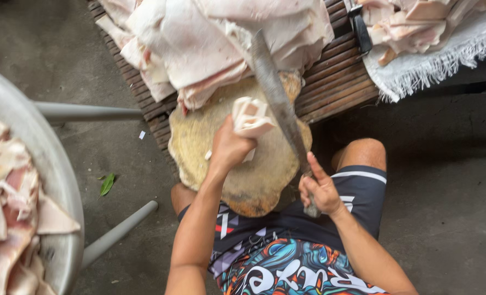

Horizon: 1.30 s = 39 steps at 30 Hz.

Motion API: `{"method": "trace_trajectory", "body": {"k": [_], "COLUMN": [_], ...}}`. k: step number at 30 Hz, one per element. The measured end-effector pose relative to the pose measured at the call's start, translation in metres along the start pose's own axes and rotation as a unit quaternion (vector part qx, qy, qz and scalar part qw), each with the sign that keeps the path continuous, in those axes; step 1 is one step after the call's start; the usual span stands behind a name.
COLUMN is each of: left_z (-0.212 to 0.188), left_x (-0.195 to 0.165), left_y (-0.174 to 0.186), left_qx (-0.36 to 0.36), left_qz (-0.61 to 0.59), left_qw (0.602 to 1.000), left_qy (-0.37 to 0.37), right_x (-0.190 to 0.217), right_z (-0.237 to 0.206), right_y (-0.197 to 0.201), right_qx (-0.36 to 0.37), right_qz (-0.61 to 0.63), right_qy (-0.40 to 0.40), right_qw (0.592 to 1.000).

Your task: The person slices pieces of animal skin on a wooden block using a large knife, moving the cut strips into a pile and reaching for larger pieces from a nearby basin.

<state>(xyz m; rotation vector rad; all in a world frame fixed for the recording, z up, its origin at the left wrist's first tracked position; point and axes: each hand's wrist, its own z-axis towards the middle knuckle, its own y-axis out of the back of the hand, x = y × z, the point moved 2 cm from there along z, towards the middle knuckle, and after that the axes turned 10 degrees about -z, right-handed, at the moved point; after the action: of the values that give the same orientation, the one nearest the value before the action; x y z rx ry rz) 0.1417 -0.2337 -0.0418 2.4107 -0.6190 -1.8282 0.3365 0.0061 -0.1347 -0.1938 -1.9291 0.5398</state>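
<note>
My left hand (229, 146) grips a folded piece of pale pork skin (249, 119) over a round, worn wooden chopping block (254, 175). My right hand (320, 188) holds the handle of a long cleaver (275, 95), forefinger stretched along it. The blade is raised and slants up and away, just right of the held piece. Behind the block, a big heap of pink-white pork skin slabs (199, 38) lies on a slatted wooden platform (336, 76).
A large metal basin (40, 158) on tube legs at the left holds several cut pieces of pork skin. More meat (412, 24) lies on a white fringed cloth (445, 54) at the top right. My knees flank the block. The concrete floor has a green leaf (107, 184).
</note>
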Motion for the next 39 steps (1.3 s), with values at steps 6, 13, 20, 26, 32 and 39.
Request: {"method": "trace_trajectory", "body": {"k": [6, 13, 20, 26, 32, 39], "left_z": [-0.012, 0.004, 0.152, 0.189, 0.154, 0.192], "left_x": [0.006, -0.071, -0.219, -0.182, -0.076, -0.049], "left_y": [-0.021, -0.087, -0.224, -0.179, 0.032, 0.075], "left_qx": [-0.089, -0.117, 0.028, -0.152, -0.35, -0.291], "left_qz": [-0.38, -0.533, -0.534, -0.219, 0.315, 0.209], "left_qw": [0.901, 0.817, 0.84, 0.956, 0.865, 0.895], "left_qy": [0.188, 0.188, 0.087, -0.125, 0.174, 0.264], "right_x": [0.014, 0.109, 0.229, 0.257, 0.204, 0.135], "right_z": [-0.015, -0.053, -0.061, -0.042, -0.019, 0.008], "right_y": [-0.017, -0.009, 0.081, 0.123, 0.078, 0.018], "right_qx": [0.026, -0.025, -0.209, -0.264, -0.157, -0.083], "right_qz": [0.041, 0.095, -0.024, -0.049, 0.025, 0.066], "right_qy": [-0.062, 0.015, 0.114, 0.087, 0.036, 0.002], "right_qw": [0.997, 0.995, 0.971, 0.959, 0.987, 0.994]}}
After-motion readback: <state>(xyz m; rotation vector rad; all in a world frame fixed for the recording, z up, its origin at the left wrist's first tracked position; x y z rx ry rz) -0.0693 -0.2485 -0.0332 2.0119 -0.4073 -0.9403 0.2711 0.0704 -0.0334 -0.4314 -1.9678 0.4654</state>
